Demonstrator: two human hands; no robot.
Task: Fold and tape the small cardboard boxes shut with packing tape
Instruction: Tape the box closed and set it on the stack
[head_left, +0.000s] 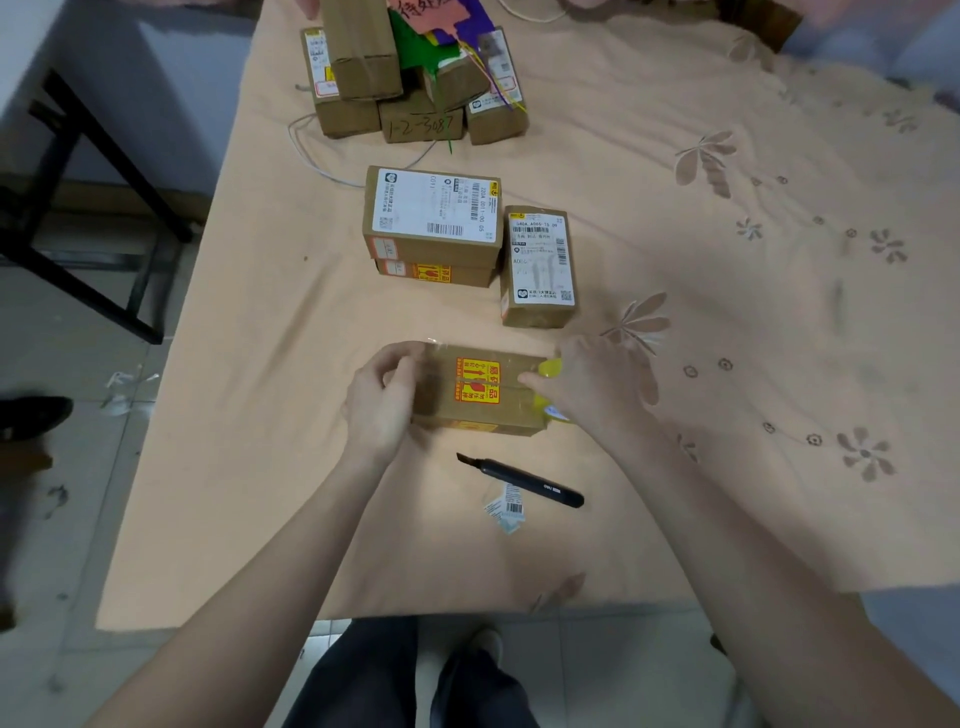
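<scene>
From the head camera, we look down on a box (480, 389) lying on the cloth (727, 260) right in front of us, its long axis running left to right, one of our hands at each end. Our left hand (382, 402) curls round the left end, thumb and fingers pinching what looks like a clear tape end folded over that edge (the film is hard to make out). Our right hand (587, 387) sits at the right end, fingers bent round a yellow tape roll (549, 368) that is mostly hidden behind them, fingertips touching the box top. A red and yellow sticker (478, 379) marks the middle of the top, with the flap seam crossing it along the long axis.

We judge the strip is being laid along that seam, so the coming move runs lengthwise, and the right hand holds the roll for it while the left anchors.

A knife (522, 480) lies just on our side of the box, nearer the right hand. Labelled boxes (434, 218) stand farther away, a pile (415, 78) beyond them.
</scene>
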